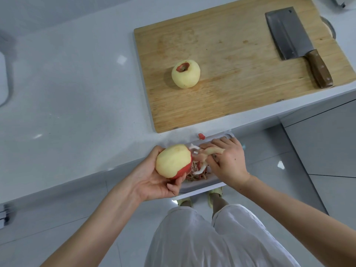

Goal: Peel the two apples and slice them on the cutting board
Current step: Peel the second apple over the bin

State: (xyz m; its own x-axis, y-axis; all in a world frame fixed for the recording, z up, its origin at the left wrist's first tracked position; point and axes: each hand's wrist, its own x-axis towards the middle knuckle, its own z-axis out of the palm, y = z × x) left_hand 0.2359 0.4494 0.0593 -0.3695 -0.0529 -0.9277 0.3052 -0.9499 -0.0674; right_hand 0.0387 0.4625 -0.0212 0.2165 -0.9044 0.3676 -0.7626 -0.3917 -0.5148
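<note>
A peeled apple with a red ring around its stem stands on the wooden cutting board. My left hand grips a second apple, mostly peeled, with red skin left on its lower right side. My right hand holds a pale peeler against that apple's right side, over a small bin. A strip of peel hangs from the blade. A cleaver with a brown wooden handle lies on the board's far right.
A white bin full of red and pale peelings hangs below the counter edge under my hands. A scrap of red peel sits on its far rim. The white counter spreads left, and a sink edge shows at the far left.
</note>
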